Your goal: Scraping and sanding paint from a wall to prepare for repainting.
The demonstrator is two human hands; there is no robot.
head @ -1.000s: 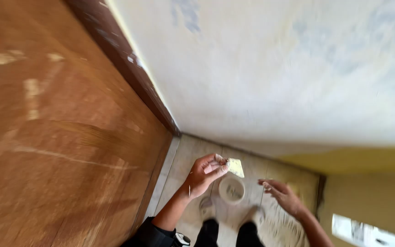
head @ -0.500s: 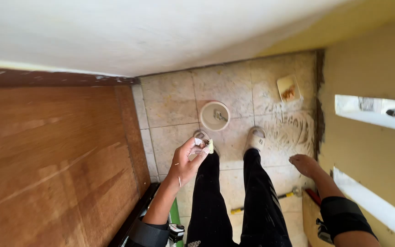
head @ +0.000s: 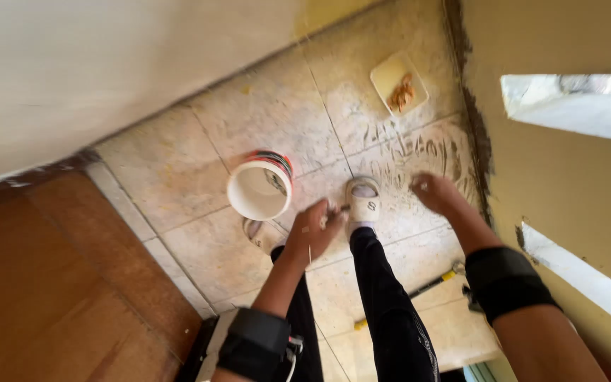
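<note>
left hand (head: 312, 230) curled round a small blurred item, unclear what, above the scuffed stone-tile floor (head: 199, 170), just beside a round white plastic bucket (head: 258, 185) standing upright, mouth up, by the white slipper (head: 363, 199); right hand (head: 435, 193) loosely curled, grip unclear.

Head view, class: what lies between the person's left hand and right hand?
In the head view, a white slipper on the person's foot lies between the left hand and right hand, over the tiled floor.
</note>
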